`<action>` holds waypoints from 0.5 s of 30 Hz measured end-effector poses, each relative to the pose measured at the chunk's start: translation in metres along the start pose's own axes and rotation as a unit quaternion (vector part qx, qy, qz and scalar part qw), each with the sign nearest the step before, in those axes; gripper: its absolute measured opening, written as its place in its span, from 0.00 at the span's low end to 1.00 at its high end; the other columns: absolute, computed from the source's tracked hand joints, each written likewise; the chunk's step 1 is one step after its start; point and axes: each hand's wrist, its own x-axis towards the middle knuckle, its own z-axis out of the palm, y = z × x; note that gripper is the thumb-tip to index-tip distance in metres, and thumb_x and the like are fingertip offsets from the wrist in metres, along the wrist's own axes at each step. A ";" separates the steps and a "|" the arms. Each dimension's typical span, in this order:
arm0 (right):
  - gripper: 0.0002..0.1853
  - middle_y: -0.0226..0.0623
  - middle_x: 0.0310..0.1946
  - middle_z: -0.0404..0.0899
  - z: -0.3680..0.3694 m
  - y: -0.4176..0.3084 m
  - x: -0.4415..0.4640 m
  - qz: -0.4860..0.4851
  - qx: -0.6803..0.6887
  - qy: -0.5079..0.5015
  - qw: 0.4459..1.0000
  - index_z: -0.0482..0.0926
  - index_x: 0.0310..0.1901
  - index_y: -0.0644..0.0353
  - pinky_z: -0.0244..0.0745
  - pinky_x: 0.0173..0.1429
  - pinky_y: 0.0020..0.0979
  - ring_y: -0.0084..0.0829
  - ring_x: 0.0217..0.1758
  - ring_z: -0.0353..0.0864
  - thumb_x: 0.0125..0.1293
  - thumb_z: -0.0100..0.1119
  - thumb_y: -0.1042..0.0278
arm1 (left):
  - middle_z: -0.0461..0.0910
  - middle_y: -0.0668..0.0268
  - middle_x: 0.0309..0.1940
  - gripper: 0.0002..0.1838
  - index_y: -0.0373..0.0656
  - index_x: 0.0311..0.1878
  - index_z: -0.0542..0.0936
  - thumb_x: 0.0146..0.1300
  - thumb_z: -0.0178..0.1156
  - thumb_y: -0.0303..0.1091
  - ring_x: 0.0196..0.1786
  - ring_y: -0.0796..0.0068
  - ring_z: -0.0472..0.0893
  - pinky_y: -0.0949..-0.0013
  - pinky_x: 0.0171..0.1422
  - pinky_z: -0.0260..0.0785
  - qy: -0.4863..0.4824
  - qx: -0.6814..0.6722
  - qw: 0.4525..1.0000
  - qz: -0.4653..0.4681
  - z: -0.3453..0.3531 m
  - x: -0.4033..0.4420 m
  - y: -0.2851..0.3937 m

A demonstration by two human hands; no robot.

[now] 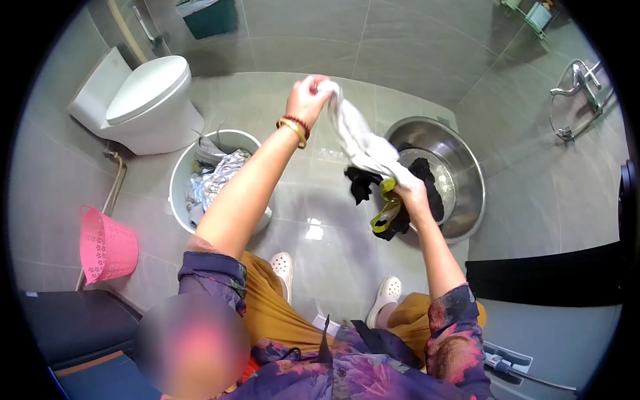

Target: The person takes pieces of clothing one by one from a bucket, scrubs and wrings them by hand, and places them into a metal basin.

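A long white cloth (363, 137) is stretched, bunched and slightly twisted, between my two hands. My left hand (309, 99), with bracelets at the wrist, pinches its upper end. Lower and to the right, my right hand (413, 195) is closed round the other end. Black fabric (362, 183) and a yellow-green strip (385, 213) hang at my right hand; whether they are one garment I cannot tell. Beneath and beyond that hand stands a round metal basin (472, 167) with dark cloth (430, 187) in it.
A white bucket (177, 193) full of clothes stands on the left, partly behind my left forearm. Farther left are a white toilet (150, 93) and a pink basket (109, 247). A shower tap (579, 83) is on the right wall. My white clogs (385, 297) stand on the tiled floor.
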 end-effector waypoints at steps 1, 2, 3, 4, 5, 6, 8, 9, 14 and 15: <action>0.14 0.28 0.30 0.77 -0.006 -0.010 -0.003 -0.005 0.037 -0.035 0.999 0.77 0.41 0.65 0.69 0.39 0.23 0.21 0.32 0.74 0.51 0.54 0.71 | 0.75 0.65 0.39 0.20 0.43 0.48 0.74 0.51 0.62 0.33 0.42 0.75 0.76 0.71 0.43 0.71 -0.026 0.020 0.999 -0.019 0.005 -0.008 -0.032; 0.13 0.27 0.26 0.76 -0.012 -0.017 -0.004 -0.010 0.076 -0.068 0.995 0.77 0.38 0.64 0.69 0.35 0.22 0.20 0.30 0.73 0.51 0.53 0.70 | 0.75 0.62 0.43 0.23 0.44 0.51 0.73 0.49 0.64 0.34 0.46 0.73 0.75 0.69 0.47 0.70 -0.054 0.040 0.997 -0.036 0.013 -0.018 -0.053; 0.13 0.27 0.27 0.77 -0.012 -0.028 -0.007 0.009 0.111 -0.077 0.991 0.77 0.39 0.64 0.69 0.35 0.21 0.18 0.30 0.73 0.51 0.53 0.69 | 0.71 0.59 0.49 0.29 0.46 0.55 0.70 0.48 0.65 0.36 0.52 0.69 0.71 0.67 0.53 0.66 -0.103 0.048 0.992 -0.046 0.021 -0.033 -0.057; 0.14 0.27 0.29 0.77 -0.010 -0.037 -0.009 0.027 0.145 -0.086 0.985 0.77 0.40 0.64 0.68 0.36 0.20 0.17 0.30 0.73 0.52 0.53 0.69 | 0.68 0.55 0.55 0.34 0.47 0.59 0.67 0.46 0.66 0.38 0.58 0.65 0.67 0.64 0.59 0.63 -0.152 0.056 0.985 -0.056 0.029 -0.052 -0.058; 0.14 0.27 0.31 0.77 -0.009 -0.042 -0.008 0.029 0.140 -0.088 0.986 0.77 0.40 0.64 0.68 0.37 0.20 0.17 0.32 0.72 0.52 0.53 0.69 | 0.63 0.53 0.58 0.39 0.48 0.62 0.61 0.45 0.67 0.39 0.62 0.62 0.63 0.63 0.63 0.58 -0.217 0.070 0.973 -0.022 0.035 -0.067 -0.049; 0.14 0.27 0.31 0.77 -0.009 -0.043 -0.006 0.032 0.141 -0.086 0.986 0.77 0.40 0.64 0.68 0.37 0.20 0.17 0.32 0.72 0.52 0.53 0.69 | 0.58 0.51 0.62 0.45 0.48 0.66 0.56 0.43 0.68 0.40 0.65 0.60 0.58 0.62 0.66 0.54 -0.280 0.085 0.956 0.010 0.043 -0.080 -0.037; 0.14 0.27 0.31 0.77 -0.008 -0.043 -0.006 0.011 0.176 -0.112 0.978 0.77 0.40 0.64 0.68 0.38 0.20 0.16 0.33 0.73 0.53 0.53 0.69 | 0.55 0.51 0.64 0.51 0.47 0.67 0.50 0.42 0.69 0.41 0.67 0.56 0.55 0.62 0.69 0.49 -0.335 0.066 0.938 0.063 0.061 -0.103 -0.028; 0.14 0.27 0.31 0.77 -0.008 -0.046 -0.007 -0.001 0.189 -0.119 0.975 0.77 0.40 0.64 0.67 0.39 0.20 0.16 0.34 0.72 0.52 0.54 0.69 | 0.58 0.54 0.63 0.53 0.46 0.68 0.46 0.41 0.69 0.40 0.65 0.61 0.59 0.64 0.67 0.53 -0.329 0.106 0.935 0.081 0.073 -0.111 -0.032; 0.16 0.28 0.34 0.77 -0.027 -0.068 -0.019 -0.047 0.139 -0.195 0.970 0.74 0.43 0.66 0.68 0.44 0.20 0.17 0.36 0.73 0.51 0.50 0.73 | 0.71 0.63 0.52 0.42 0.43 0.62 0.60 0.43 0.69 0.35 0.55 0.74 0.68 0.70 0.62 0.60 -0.431 -0.102 0.895 -0.053 0.104 -0.128 -0.024; 0.16 0.28 0.34 0.77 -0.035 -0.064 -0.020 -0.041 0.097 -0.186 0.977 0.74 0.43 0.66 0.68 0.43 0.20 0.17 0.36 0.73 0.51 0.50 0.74 | 0.74 0.65 0.47 0.34 0.42 0.57 0.66 0.44 0.68 0.33 0.51 0.77 0.71 0.71 0.58 0.62 -0.418 -0.147 0.892 -0.095 0.106 -0.130 -0.026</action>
